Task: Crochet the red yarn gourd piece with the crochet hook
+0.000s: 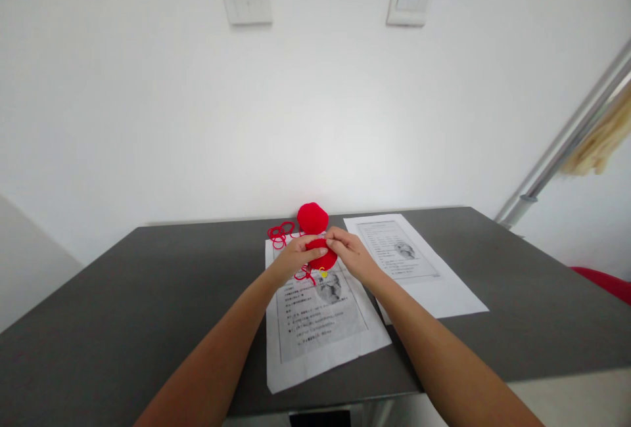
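A small rounded red crochet piece [323, 260] is held between my two hands above a printed sheet [315, 341]. My left hand [296, 255] grips its left side, with the thumb lying across the front. At the upper right edge, the fingers of my right hand [348, 249] are pinched together on the piece; whether they also hold a hook cannot be made out. A yellow stitch marker [324, 274] hangs from the bottom of the piece, and a short tangle of red yarn [306, 274] dangles beside it. Just behind my hands sits a red yarn ball [313, 218].
Loose loops of red yarn [280, 234] lie left of the ball. A second printed sheet [419, 263] rests to the right on the dark grey table [172, 295]. The white wall [315, 98] rises directly behind. A metal pole [566, 151] leans at the far right.
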### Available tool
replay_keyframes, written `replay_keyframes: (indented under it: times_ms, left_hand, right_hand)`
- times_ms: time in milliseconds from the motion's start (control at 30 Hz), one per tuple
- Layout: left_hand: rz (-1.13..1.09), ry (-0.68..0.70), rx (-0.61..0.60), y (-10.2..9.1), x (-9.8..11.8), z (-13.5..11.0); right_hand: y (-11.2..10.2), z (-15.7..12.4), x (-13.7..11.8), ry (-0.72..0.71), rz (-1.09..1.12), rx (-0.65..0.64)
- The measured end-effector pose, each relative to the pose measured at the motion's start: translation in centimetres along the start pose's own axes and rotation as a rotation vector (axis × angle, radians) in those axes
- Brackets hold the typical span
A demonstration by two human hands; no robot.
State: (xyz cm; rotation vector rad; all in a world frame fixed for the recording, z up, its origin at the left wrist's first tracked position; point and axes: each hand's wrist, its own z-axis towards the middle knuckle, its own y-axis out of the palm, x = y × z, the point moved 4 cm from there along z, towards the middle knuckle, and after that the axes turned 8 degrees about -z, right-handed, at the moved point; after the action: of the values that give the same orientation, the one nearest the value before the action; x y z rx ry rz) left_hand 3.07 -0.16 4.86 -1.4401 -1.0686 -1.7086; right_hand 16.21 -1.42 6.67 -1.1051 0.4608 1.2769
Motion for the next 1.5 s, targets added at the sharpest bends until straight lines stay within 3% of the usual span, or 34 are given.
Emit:
replay_keyframes:
  times_ms: [1500]
  left_hand:
    - [0.016, 0.004, -0.046, 0.33, 0.23, -0.12]
  right_hand:
    - [0.01, -0.02, -0.19, -0.003, -0.006, 0.001]
